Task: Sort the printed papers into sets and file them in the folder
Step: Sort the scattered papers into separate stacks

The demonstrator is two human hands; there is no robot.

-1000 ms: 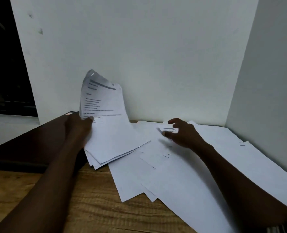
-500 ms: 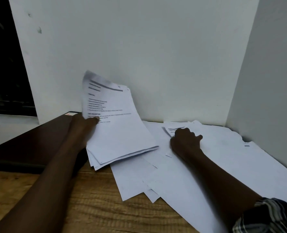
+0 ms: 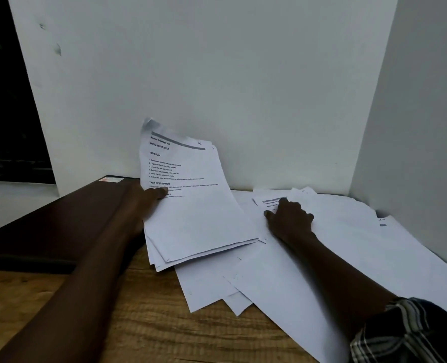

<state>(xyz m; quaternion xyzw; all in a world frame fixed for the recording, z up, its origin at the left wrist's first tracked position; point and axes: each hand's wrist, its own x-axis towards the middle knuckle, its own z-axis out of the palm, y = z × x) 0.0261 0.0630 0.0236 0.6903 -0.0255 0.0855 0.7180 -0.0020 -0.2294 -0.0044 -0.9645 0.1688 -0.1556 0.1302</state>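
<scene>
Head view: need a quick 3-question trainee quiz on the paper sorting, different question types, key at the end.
1. True or false: the left hand holds a stack of printed sheets tilted up off the wooden table.
2. Multiple choice: the right hand is
A. lifting a sheet high in the air
B. lying on the loose papers spread on the table
C. resting on the dark folder
3. Fill in: the dark folder lies to the ____ of the held stack, as the person sees it.

Key: 1 true; 2 B; 3 left.
</scene>
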